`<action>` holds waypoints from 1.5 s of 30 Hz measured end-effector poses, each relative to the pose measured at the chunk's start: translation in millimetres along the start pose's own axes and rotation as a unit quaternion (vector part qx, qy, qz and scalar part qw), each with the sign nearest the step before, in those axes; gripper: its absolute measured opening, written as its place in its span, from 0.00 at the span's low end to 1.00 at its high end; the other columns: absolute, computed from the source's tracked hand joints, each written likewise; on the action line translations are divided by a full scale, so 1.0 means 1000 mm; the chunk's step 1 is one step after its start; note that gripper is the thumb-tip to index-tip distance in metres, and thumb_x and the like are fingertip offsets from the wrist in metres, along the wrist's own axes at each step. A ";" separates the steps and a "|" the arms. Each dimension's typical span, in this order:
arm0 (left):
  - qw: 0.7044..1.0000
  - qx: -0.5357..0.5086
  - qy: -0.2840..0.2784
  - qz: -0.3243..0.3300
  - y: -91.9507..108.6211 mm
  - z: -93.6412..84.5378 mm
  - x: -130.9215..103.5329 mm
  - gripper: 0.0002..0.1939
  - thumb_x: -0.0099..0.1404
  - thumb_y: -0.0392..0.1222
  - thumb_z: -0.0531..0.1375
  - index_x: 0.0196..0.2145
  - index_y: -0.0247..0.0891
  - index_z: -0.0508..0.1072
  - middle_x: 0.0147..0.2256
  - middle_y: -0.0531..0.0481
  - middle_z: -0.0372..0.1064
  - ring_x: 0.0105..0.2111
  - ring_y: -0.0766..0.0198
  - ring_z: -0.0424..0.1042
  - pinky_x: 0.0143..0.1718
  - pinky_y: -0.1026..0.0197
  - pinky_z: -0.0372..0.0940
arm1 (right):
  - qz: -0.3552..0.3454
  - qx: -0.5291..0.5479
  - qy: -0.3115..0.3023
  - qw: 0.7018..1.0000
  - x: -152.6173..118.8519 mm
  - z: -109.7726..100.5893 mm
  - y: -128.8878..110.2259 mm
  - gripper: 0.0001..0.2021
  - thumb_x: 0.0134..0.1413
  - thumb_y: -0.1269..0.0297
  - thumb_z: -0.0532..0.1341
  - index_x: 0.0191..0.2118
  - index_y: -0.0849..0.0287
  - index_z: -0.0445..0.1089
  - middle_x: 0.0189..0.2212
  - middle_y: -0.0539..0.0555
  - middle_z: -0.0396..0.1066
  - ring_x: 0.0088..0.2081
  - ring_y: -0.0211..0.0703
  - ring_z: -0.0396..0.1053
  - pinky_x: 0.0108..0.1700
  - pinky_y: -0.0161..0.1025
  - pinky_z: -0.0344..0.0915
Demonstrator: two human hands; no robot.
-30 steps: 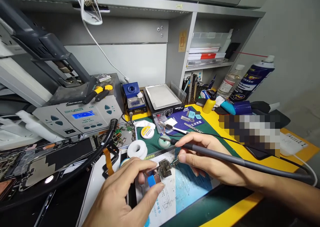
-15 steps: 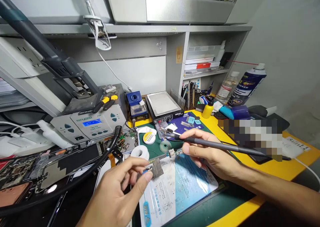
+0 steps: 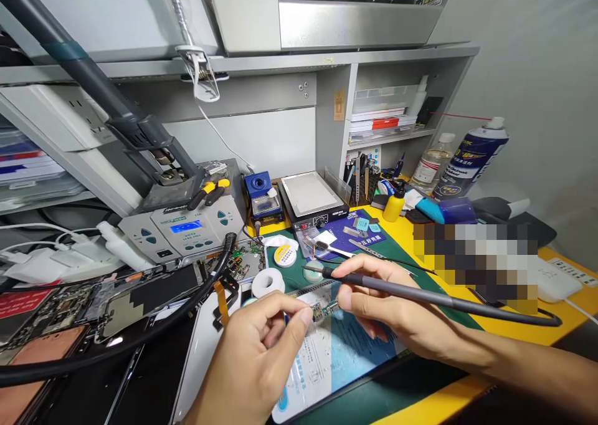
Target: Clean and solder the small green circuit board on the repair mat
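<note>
My right hand (image 3: 390,297) grips a slim dark soldering iron (image 3: 411,292), its tip pointing left and its cord trailing right. The same hand's thumb and fingers pinch the right end of a small circuit board (image 3: 329,308). At the board's left end, the thumb and forefinger of my left hand (image 3: 261,356) are pressed together on it; my fingers partly cover that end. Both hands are above a white and blue printed pad (image 3: 346,356). Just beyond the iron's tip is a small round pale container (image 3: 313,272).
Beyond my hands are a white tape roll (image 3: 280,281), a hot plate (image 3: 311,195) and a blue iron stand (image 3: 260,191). At left, a thick black hose (image 3: 187,313) crosses phone parts below the rework station (image 3: 187,229). A spray can (image 3: 471,163) stands at right.
My left hand has moved right and up to the board. The flat grey metal piece it held earlier no longer shows. My right hand still has the iron and board. The view has shifted slightly.
</note>
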State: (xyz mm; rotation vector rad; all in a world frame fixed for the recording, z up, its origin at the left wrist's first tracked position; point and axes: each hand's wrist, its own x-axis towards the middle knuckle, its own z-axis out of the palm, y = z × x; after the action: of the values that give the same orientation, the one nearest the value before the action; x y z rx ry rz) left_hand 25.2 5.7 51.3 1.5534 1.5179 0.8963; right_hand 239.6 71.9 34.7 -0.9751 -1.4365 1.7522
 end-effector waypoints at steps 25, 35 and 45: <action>0.993 0.001 -0.055 -0.104 -0.031 -0.022 0.000 0.21 0.70 0.63 0.53 0.34 0.43 0.72 0.27 0.55 0.61 0.28 0.66 0.61 0.27 0.67 0.58 | 0.038 0.103 0.007 0.994 0.018 -0.022 -0.009 0.11 0.53 0.61 0.72 0.35 0.60 0.73 0.15 0.47 0.72 0.11 0.32 0.65 0.12 0.23 0.59; 0.988 -0.036 -0.006 -0.147 -0.021 -0.009 -0.004 0.18 0.67 0.59 0.54 0.30 0.42 0.69 0.25 0.56 0.57 0.27 0.66 0.60 0.28 0.66 0.56 | 0.041 0.080 -0.034 0.995 0.014 -0.021 -0.001 0.10 0.58 0.59 0.70 0.35 0.60 0.73 0.18 0.48 0.74 0.16 0.33 0.71 0.16 0.22 0.62; 0.986 0.024 -0.044 -0.156 -0.039 -0.012 -0.004 0.24 0.70 0.62 0.49 0.32 0.43 0.72 0.26 0.53 0.64 0.27 0.64 0.65 0.25 0.66 0.57 | 0.036 0.038 -0.021 0.998 0.010 -0.018 0.001 0.10 0.59 0.59 0.70 0.35 0.60 0.73 0.18 0.47 0.73 0.16 0.31 0.71 0.17 0.22 0.62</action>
State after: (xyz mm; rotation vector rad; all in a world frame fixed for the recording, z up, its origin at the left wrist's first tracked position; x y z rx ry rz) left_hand -3.2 2.3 22.2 1.3206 1.6700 0.6085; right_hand 250.0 89.0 30.3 -0.9673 -1.3652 1.8753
